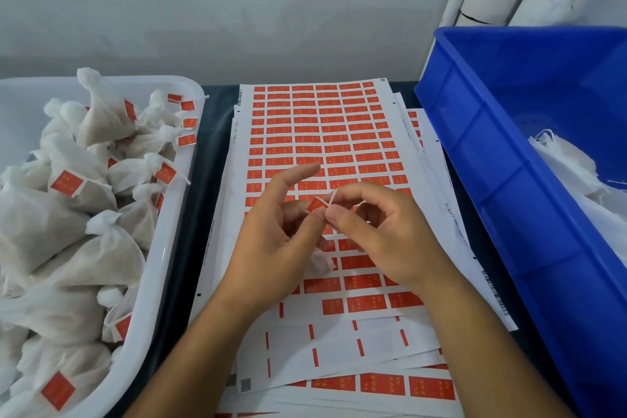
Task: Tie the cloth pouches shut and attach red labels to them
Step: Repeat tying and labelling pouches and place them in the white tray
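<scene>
The labelling step is judged to be in hand. A red label [318,204] is pinched between thumb and finger of the left hand [271,241], the index finger being held out straight above the sheet. The string [332,197] is pinched against that label by the fingertips of the right hand [380,237]. Both grips are thus pressed together on small items, with nothing spread. The cloth pouch [319,263] itself hangs just below the two hands, largely hidden by them; whether its neck is already knotted cannot be told.

The next move is judged to call for the label being folded over the string and pressed shut, sticky faces squarely matched, and the pouch then being carried left.

Work is done over a stack of label sheets [322,132] lying on the desk [207,180]. The nearest rows of the top sheet are already stripped. To the left, the white tray [176,214] is heaped with finished pouches [84,207]; its rim lies near the left wrist. To the right, the blue crate [492,153] stands tall with untied pouches inside, its wall close beside the right forearm. Open room remains forward over the sheets.
</scene>
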Action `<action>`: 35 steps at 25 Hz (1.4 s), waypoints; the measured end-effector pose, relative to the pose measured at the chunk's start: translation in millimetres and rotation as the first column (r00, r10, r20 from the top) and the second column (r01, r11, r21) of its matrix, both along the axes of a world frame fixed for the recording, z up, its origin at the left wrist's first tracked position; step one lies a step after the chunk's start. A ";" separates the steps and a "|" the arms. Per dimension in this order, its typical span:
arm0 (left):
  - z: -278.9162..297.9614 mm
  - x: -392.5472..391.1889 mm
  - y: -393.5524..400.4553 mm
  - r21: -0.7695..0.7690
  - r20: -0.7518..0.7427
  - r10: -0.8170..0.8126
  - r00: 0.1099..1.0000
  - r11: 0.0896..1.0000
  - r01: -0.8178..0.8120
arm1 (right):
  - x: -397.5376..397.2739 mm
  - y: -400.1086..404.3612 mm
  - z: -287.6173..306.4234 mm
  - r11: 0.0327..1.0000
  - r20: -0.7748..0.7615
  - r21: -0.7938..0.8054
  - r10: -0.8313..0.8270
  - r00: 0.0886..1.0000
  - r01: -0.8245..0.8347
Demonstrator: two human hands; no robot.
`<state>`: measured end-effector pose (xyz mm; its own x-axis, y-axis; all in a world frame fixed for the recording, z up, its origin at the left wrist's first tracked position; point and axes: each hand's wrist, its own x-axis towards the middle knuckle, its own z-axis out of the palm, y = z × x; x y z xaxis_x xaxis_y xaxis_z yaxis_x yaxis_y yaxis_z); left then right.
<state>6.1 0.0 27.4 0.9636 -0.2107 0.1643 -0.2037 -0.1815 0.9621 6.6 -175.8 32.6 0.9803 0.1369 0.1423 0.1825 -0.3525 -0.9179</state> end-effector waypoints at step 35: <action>-8.7 -5.1 -15.8 0.160 0.363 0.345 0.866 0.892 -0.422 | -11.7 31.2 -2.6 0.905 -0.082 0.250 -0.335 0.939 0.345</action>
<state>1.0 -15.8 18.6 0.8791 0.0965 0.4667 -0.3579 -0.5128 0.7804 -5.1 -144.6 30.0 0.9660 -0.2417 0.0913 0.0587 -0.1391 -0.9885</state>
